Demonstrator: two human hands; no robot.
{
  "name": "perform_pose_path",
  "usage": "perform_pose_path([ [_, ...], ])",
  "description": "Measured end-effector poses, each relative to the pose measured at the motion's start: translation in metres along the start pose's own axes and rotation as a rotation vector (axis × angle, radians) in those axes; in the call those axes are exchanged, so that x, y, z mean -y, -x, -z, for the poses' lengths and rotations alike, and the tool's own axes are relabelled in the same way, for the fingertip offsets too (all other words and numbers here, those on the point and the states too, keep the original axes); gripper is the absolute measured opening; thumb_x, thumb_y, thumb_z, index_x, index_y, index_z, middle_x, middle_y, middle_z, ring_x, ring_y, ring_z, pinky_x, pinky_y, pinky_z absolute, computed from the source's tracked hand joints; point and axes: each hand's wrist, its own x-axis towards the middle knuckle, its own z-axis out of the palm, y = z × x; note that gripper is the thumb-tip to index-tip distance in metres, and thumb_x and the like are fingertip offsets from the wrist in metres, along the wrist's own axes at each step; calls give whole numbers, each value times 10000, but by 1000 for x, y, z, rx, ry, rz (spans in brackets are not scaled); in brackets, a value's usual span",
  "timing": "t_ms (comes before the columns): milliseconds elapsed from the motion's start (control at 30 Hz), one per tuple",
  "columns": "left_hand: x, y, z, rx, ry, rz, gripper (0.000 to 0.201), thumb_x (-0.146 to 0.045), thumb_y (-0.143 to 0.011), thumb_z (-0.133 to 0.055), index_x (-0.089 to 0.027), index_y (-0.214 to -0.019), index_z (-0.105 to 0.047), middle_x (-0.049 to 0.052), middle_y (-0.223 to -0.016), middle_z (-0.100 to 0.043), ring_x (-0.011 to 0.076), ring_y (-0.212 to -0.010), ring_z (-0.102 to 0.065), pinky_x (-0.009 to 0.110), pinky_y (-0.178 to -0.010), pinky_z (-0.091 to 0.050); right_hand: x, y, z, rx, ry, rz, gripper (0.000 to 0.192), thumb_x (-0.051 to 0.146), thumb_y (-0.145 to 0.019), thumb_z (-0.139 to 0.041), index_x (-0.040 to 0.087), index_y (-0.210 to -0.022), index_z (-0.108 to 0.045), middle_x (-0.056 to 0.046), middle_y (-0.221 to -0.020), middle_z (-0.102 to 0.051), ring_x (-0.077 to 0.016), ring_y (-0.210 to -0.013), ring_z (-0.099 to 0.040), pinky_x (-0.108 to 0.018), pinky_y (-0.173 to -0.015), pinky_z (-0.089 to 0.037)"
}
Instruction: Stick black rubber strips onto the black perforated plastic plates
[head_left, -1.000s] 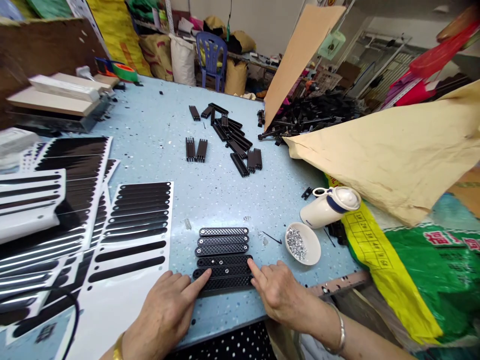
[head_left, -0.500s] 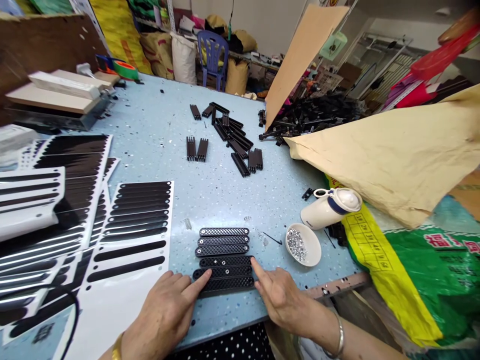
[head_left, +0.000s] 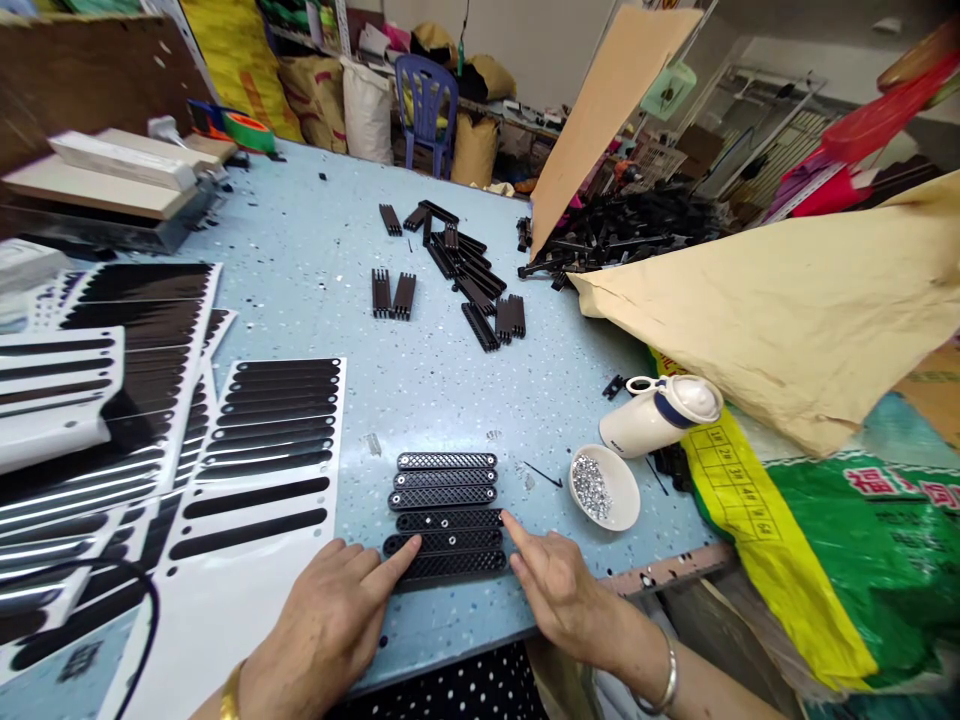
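Observation:
Several black plastic strips with a cross-hatched face lie side by side at the table's near edge. My left hand (head_left: pixel 330 610) rests its outstretched index finger on the left part of the nearer strips (head_left: pixel 472 541); its other fingers are bent and hold nothing. With its index fingertip, my right hand (head_left: pixel 559 585) touches the right end of the upper strip in that nearer group. A few small silver metal pieces (head_left: pixel 444 523) lie loose on these strips. Just beyond them, the farther strips (head_left: pixel 445 479) have silver rings at some of their ends.
A white bowl (head_left: pixel 626 490) of small silver pieces stands right of the strips, beside a white bottle (head_left: pixel 637 430). Sticker sheets (head_left: pixel 247 600) with black strips cover the left side. More black parts (head_left: pixel 472 270) lie farther back. Brown paper (head_left: pixel 772 310) and a green-yellow sack (head_left: pixel 817 540) are at right.
The view has shifted very slightly. Both hands keep nearly the same place, index fingers on the nearer strips.

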Motion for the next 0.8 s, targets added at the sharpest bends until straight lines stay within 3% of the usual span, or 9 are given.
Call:
perform_pose_path([
  [333,0,1,-1,17,15,11,446,-22,-884,-357,-117,-1281,-538,14,-656,-590,162,-564,-529,311,-557,-447,-4,1,-5,-3,18,52,508,118,-979,-303,48,-1479,-253,-82,-765,-670,-209,-649,-598,-390,-580,-521],
  [533,0,0,-1,31,-5,13,441,-24,-890,-355,-114,-1288,-523,14,-654,-579,166,-570,-527,317,-553,-442,-1,1,-2,19,-192,-129,453,183,-995,-296,59,-1415,-412,-91,-784,-691,-194,-673,-636,-358,-631,-564],
  [633,-1,0,2,59,-45,29,436,-28,-888,-351,-119,-1272,-536,18,-657,-576,175,-579,-533,337,-561,-447,-2,3,-4,39,-209,-163,460,194,-996,-285,75,-1422,-413,-108,-820,-702,-200,-693,-648,-369,-668,-570],
  [800,-4,1,1,53,-86,51,458,-23,-889,-339,-92,-1316,-487,26,-670,-587,180,-580,-539,347,-556,-445,-7,7,-15,6,-189,-85,483,160,-979,-312,62,-1450,-358,-95,-762,-684,-202,-647,-636,-360,-606,-549],
])
